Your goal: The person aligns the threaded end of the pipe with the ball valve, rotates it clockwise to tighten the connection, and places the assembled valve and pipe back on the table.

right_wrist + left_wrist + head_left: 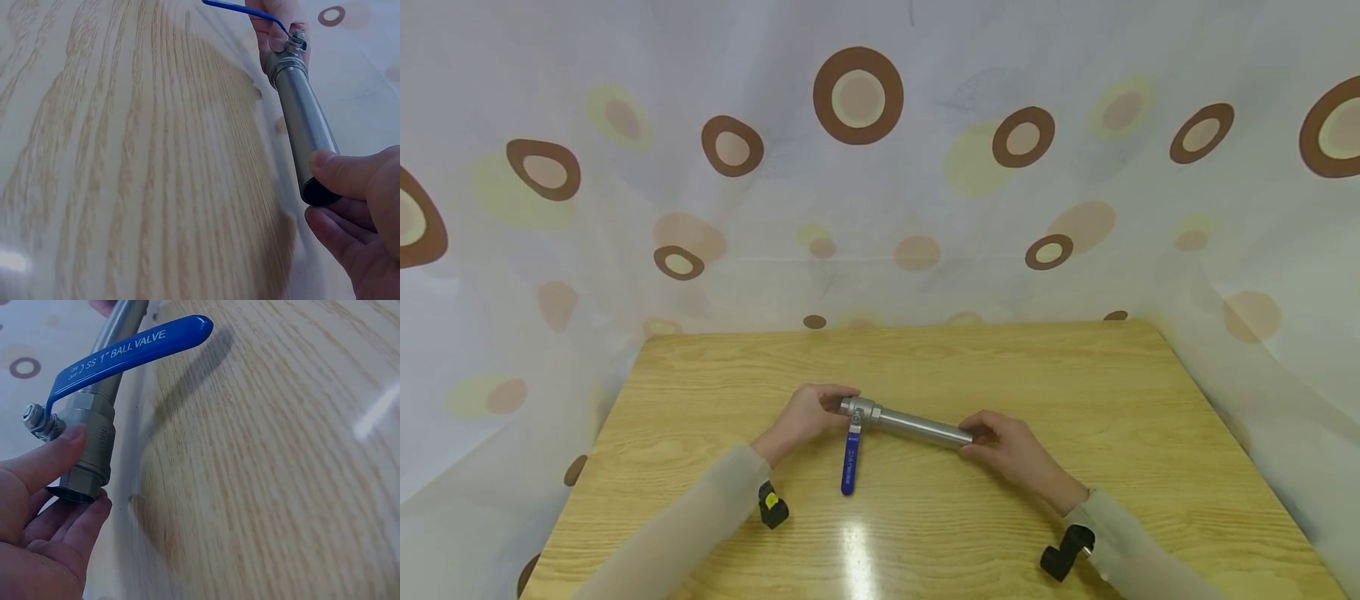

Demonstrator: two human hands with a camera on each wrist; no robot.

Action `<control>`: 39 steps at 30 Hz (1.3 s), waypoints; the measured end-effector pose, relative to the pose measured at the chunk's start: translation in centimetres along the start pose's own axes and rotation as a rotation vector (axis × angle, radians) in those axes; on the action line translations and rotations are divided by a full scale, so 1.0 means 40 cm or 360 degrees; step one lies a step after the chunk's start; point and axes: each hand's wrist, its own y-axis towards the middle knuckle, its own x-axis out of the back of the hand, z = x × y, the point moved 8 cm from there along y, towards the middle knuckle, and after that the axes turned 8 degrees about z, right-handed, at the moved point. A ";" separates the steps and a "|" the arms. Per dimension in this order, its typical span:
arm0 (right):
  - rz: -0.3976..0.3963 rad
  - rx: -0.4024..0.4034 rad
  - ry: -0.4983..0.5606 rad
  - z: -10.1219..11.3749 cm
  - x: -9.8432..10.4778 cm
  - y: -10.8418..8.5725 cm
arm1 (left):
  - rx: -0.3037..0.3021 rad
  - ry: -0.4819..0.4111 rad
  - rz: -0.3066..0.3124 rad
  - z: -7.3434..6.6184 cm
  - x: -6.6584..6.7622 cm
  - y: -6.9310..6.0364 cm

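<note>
A steel ball valve (862,408) with a blue lever handle (850,463) is joined to a length of metal pipe (919,425). My left hand (808,417) grips the valve's free end, the thumb on its body and the fingers beneath, as the left wrist view shows. At the pipe's far end my right hand (1009,450) pinches the tube near its open mouth, thumb on top. Lettering on the lever (134,351) reads "SS 1" BALL VALVE". In the head view the lever points toward me, crosswise to the pipe.
Below the parts lies a wood-grain table (955,517). A pale curtain (925,192) with brown ring patterns hangs behind it and at both sides. Black camera mounts are on the left wrist (772,505) and the right wrist (1066,552).
</note>
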 end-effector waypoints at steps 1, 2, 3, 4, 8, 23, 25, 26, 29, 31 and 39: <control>0.0001 -0.0003 -0.0011 0.000 0.000 0.000 | 0.0006 0.0004 -0.0001 0.000 0.000 0.000; -0.0001 -0.0003 -0.0017 0.000 -0.001 0.000 | 0.0014 0.0012 -0.0003 -0.001 0.000 0.000; -0.0001 0.0000 -0.0025 0.001 -0.001 -0.001 | 0.0020 0.0019 -0.0005 -0.001 0.000 0.000; -0.0002 0.0002 -0.0029 0.001 -0.001 -0.001 | 0.0024 0.0024 -0.0001 0.001 -0.001 0.000; -0.0001 0.0019 -0.0048 0.002 -0.003 -0.001 | 0.0018 0.0042 0.0017 0.004 -0.006 0.003; 0.0030 -0.0005 -0.0108 -0.008 -0.011 0.002 | 0.0022 0.0078 0.0011 0.017 -0.010 0.007; 0.0031 -0.0002 -0.0111 -0.006 -0.012 0.000 | 0.0015 0.0074 0.0015 0.018 -0.011 0.007; 0.0031 0.0006 -0.0115 -0.004 -0.012 0.000 | 0.0012 0.0076 0.0018 0.018 -0.012 0.007; 0.0027 0.0010 -0.0138 -0.002 -0.013 -0.003 | 0.0006 0.0084 0.0021 0.020 -0.014 0.006; 0.0021 0.0009 -0.0160 -0.001 -0.014 -0.005 | 0.0005 0.0093 0.0020 0.020 -0.014 0.005; -0.0002 0.0036 -0.0167 0.005 -0.016 -0.009 | -0.0032 0.0078 0.0066 0.019 -0.016 0.003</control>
